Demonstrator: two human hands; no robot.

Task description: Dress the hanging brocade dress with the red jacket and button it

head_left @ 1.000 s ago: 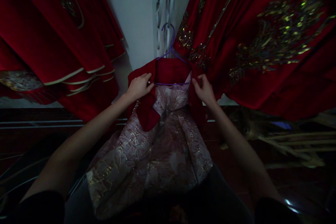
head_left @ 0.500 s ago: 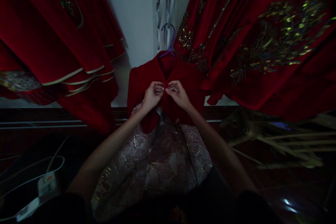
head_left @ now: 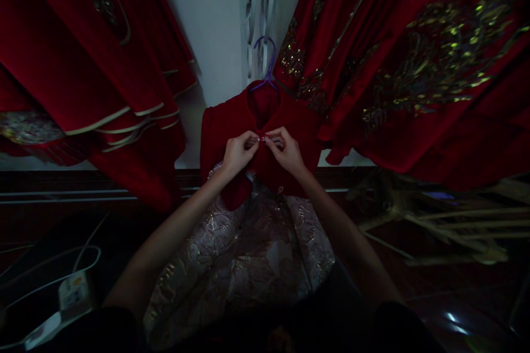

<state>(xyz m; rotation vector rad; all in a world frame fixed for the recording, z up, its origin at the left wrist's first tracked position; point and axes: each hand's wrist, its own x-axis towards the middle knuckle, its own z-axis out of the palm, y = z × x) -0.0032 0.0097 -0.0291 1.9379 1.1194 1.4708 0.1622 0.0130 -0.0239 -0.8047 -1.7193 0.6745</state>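
Observation:
A short red jacket [head_left: 223, 118] hangs from a purple hanger [head_left: 271, 63] straight in front of me. Both hands meet at its front opening, just below the collar. My left hand [head_left: 241, 150] pinches the left front edge between thumb and fingers. Opposite it, my right hand [head_left: 285, 150] pinches the other edge, fingertips nearly touching the left ones. A small shiny fastener [head_left: 262, 139] shows between the fingertips, too small and dim to make out fully. Lower on the jacket front sits a decorative button [head_left: 280, 190]. Below hangs a pale patterned brocade skirt [head_left: 265, 242] with metallic sheen.
Red garments with light trim [head_left: 103, 83] hang at the left, and red sequined garments [head_left: 439, 60] at the right. A wooden frame [head_left: 430, 220] stands low on the right. At lower left lie a white power strip [head_left: 74, 292] and its cable.
My left hand has shifted slightly left and its fingers have turned a little. The right hand stays at the front edge, with a slight change of finger pose.

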